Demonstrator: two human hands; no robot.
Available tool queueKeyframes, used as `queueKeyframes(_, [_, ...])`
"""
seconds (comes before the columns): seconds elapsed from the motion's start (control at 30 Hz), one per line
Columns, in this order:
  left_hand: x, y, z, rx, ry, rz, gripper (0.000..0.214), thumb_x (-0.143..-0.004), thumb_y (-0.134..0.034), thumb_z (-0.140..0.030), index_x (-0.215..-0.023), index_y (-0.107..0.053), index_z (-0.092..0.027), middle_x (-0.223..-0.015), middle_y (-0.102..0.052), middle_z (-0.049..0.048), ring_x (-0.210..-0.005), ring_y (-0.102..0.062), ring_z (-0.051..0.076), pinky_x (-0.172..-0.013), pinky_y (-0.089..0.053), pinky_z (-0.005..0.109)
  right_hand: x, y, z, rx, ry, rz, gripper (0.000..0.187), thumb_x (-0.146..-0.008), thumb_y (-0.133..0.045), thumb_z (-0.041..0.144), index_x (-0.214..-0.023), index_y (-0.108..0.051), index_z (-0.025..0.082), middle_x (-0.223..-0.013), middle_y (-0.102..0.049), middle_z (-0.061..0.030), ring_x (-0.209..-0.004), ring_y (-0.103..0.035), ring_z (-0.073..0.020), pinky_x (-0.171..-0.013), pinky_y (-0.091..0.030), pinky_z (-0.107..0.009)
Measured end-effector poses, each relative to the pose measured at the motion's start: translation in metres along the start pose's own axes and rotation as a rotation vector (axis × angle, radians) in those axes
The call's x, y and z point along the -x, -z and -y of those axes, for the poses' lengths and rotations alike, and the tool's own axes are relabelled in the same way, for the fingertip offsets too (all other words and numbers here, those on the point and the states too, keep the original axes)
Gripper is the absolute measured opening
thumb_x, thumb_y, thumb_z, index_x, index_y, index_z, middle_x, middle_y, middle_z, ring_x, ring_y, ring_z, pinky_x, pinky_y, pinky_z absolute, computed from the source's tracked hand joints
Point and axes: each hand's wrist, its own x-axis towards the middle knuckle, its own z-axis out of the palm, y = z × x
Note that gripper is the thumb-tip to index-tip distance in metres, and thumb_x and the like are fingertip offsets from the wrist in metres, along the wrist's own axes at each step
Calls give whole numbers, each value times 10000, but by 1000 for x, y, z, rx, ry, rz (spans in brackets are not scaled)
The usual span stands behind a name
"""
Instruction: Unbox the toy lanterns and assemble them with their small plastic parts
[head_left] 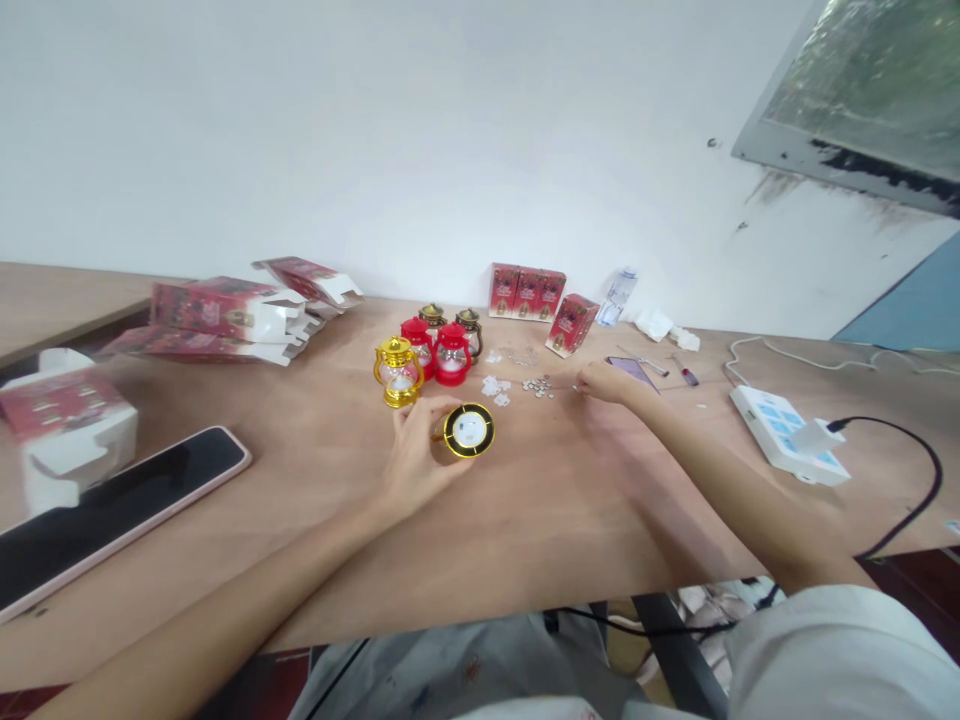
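Note:
My left hand (421,445) is wrapped round a small gold lantern (470,430), tipped so that its round black underside with a white centre faces me. Farther right, my right hand (598,382) reaches down to the table with its fingertips pinched together; whatever is between them is too small to make out. Just left of those fingers lie several silver button cells (538,386). Small white plastic pieces (496,389) are scattered beside the cells. Behind my left hand stand a gold lantern (399,372), two red lanterns (452,355) and two dark bronze ones (469,333).
Red printed boxes (527,292) stand by the wall, with another box (572,325) nearer. Flattened cartons (217,315) and a phone (127,510) lie left. At right are a screwdriver (685,373), crumpled tissue (655,323) and a white power strip (787,435) with a black cable.

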Motion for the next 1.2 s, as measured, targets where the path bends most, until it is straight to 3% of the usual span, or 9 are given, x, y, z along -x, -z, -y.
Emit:
queueKeyframes(0.4, [1,0,1,-28,9,-1,470,-668,-682,-220,-1080,-457,-236,-1056,-595,36,-1028,-543,236,-878,-440,397,-9,-10,15,24,-130,-87,360,-788,-481,71,-1116,-629,88,-1026,-665,-220,-1018,-611,-306,-828,-443,-351])
queueKeyframes(0.57, [1,-1,1,-28,-11,-16,465,-669,-674,-208,-1079,-458,-242,-1044,-597,26,-1012,-542,228,-843,-452,367,-10,-16,15,-40,-162,-121,305,-755,-507,52,-1019,-661,33,-1005,-657,-261,-1016,-603,-342,-818,-444,-379])
queueKeyframes(0.77, [0,-1,1,-39,-39,-20,474,-674,-676,-207,-1086,-446,-246,-1044,-596,28,-1002,-552,229,-882,-426,397,-9,-14,-11,-256,-86,-110,144,-729,-572,110,-779,-707,112,-862,-710,-142,-852,-649,-246,-751,-455,-297])
queueKeyframes(0.93, [0,0,2,-53,-59,-12,479,-671,-679,-198,-1085,-442,-243,-1040,-601,30,-1000,-560,235,-890,-412,411,-20,-19,-31,-505,20,-66,230,-653,-628,95,-862,-698,159,-849,-723,-38,-773,-654,-160,-701,-475,-229])
queueKeyframes(1.07, [0,2,2,-50,-60,-28,471,-672,-675,-200,-1081,-445,-247,-1033,-601,28,-988,-559,237,-852,-430,399,-30,-26,-44,-674,87,-13,299,-611,-672,151,-909,-699,146,-830,-725,-39,-746,-657,-157,-677,-488,-228])
queueKeyframes(1.2, [-1,3,1,-60,-56,-35,473,-665,-685,-212,-1072,-447,-252,-1037,-604,28,-980,-560,241,-839,-439,403,-33,-33,-57,-773,106,-18,326,-576,-736,323,-843,-715,137,-793,-719,-58,-744,-641,-179,-691,-484,-264])
